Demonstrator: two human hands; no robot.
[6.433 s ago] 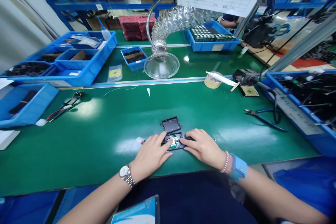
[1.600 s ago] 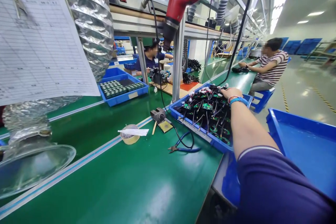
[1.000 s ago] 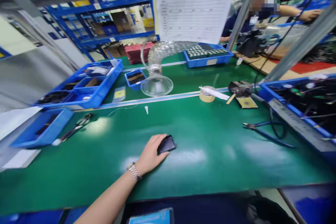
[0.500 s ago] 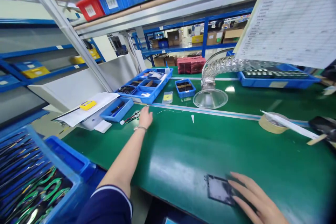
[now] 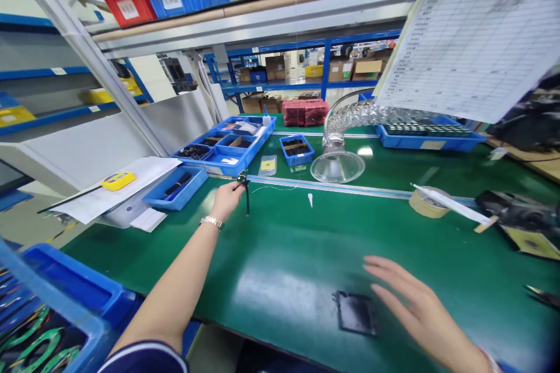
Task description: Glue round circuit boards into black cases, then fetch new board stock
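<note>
My left hand (image 5: 227,199) is stretched out over the far left part of the green table, its fingers pinched on a wire lead (image 5: 247,198). A dark strand of the lead hangs down, and its upper end is a small dark clump at the fingertips. Near the front edge a thin black rectangular frame (image 5: 356,313) lies flat, with a darker, shiny middle. Just right of this frame is my right hand (image 5: 406,300), open with fingers spread and nothing held.
A divided blue tray (image 5: 245,164), a small blue bin (image 5: 298,159) and a blue box (image 5: 177,201) stand at the back left. A clear extraction hood (image 5: 338,168) hangs low. Tape roll (image 5: 429,203) and pliers (image 5: 542,296) lie right. A small white nozzle (image 5: 310,200) lies mid-table.
My left hand has picked the wire lead up off the table. My right hand has drawn back from the black frame and lifted. The view has shifted slightly right.
</note>
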